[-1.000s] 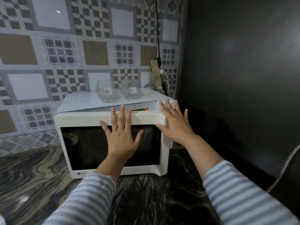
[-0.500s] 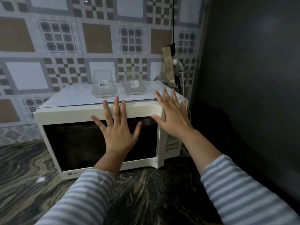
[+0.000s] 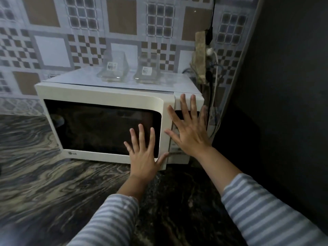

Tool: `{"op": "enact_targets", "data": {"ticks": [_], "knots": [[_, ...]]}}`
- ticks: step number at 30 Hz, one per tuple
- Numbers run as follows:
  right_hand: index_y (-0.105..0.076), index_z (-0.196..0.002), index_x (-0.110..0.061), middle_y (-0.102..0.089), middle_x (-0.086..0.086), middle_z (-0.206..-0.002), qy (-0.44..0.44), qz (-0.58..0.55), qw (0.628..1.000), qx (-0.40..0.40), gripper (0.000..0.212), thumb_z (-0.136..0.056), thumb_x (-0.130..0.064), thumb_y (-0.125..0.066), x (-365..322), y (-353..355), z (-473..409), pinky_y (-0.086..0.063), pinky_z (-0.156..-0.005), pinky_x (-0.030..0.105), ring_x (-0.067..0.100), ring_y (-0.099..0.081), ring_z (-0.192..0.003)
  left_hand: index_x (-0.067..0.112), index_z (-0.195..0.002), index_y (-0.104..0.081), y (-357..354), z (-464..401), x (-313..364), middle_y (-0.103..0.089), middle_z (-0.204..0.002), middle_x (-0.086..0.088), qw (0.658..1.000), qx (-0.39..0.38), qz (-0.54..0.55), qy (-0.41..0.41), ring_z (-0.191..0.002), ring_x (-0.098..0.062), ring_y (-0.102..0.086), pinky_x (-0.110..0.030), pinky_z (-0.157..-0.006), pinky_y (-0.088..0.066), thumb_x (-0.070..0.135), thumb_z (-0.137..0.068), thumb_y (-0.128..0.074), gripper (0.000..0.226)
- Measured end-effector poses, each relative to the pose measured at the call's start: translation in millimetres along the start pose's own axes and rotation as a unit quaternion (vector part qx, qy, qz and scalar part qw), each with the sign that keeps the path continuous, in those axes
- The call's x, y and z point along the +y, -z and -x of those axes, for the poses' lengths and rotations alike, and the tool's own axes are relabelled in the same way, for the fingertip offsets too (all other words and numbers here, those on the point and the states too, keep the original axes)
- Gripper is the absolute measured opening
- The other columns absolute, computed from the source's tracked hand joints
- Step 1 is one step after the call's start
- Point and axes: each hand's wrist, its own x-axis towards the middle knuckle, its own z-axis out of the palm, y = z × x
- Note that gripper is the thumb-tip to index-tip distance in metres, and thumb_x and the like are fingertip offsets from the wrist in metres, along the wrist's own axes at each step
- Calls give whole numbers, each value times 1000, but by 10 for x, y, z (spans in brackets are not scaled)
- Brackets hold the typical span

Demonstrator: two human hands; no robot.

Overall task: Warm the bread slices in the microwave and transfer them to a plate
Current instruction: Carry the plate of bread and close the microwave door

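- Patterned wall tiles point(image 3: 53, 50) in brown, white and grey checks fill the background, with a plain dark wall point(image 3: 284, 86) closing the corner on the right.
- Below them runs a dark countertop point(image 3: 44, 183) with swirling pale veins like stone.
- On that countertop stands a cream-white box-shaped microwave point(image 3: 99, 94), its dark glass door point(image 3: 99, 126) closed flush with the front; the inside is black, so no bread or plate can be made out.
- Two grey-and-white striped sleeves point(image 3: 266, 215) reach in from the bottom edge.
- Right hand point(image 3: 190, 132) lies flat with fingers straight and spread over the control panel at the microwave's right end, holding nothing.
- Left hand point(image 3: 143, 157) lies flat with fingers straight and spread on the lower right corner of the door, its thumb at the door's edge, holding nothing.
- Two clear plastic containers point(image 3: 113, 68) with barcode labels sit side by side on top of the microwave, near the back.
- A black cord point(image 3: 211, 18) and a white cable point(image 3: 215, 68) hang down the wall just right of the microwave.
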Motion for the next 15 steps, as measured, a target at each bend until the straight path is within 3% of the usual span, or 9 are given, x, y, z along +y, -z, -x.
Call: {"op": "enact_targets", "data": {"ticks": [4,7,9,12,15], "knots": [[23,-147,-30,0,18,-157,17,12,1000,15,80,-94,-63,-27,13,-65,-20,2,-115,57,37,11,-144,26,-151,14,-64,-25,-18,31,-155,-10,1000,-3,-16,3,-142,-40,23,-68,-105,-3,82,-81,-13,94],[28,-145,-29,1,17,-156,22,6,1000,19,83,-93,-64,-27,22,-129,-28,2,-116,55,35,21,-142,24,-151,12,-63,-31,1,21,-157,-15,1000,-17,-17,6,-142,-42,18,-72,-104,-10,83,-81,-13,95],[27,-145,-28,0,17,-155,19,15,999,26,87,-91,-64,-30,18,-169,-31,-1,-116,55,36,14,-145,24,-151,11,-63,-48,22,19,-157,-16,999,-27,-15,10,-142,-43,15,-74,-103,-13,83,-80,-12,95],[27,-145,-25,0,16,-156,10,29,999,26,90,-90,-63,-32,2,-209,-35,-2,-116,55,36,-1,-145,24,-151,14,-66,-67,35,34,-153,-12,999,-36,-18,18,-141,-42,22,-73,-104,-13,82,-80,-11,95],[27,-145,-25,3,15,-156,1,39,999,27,88,-89,-63,-30,-11,-231,-37,-1,-116,54,35,-1,-145,25,-149,20,-97,-82,39,38,-151,-11,999,-36,-23,27,-140,-40,28,-72,-105,-10,82,-80,-12,95]]}}
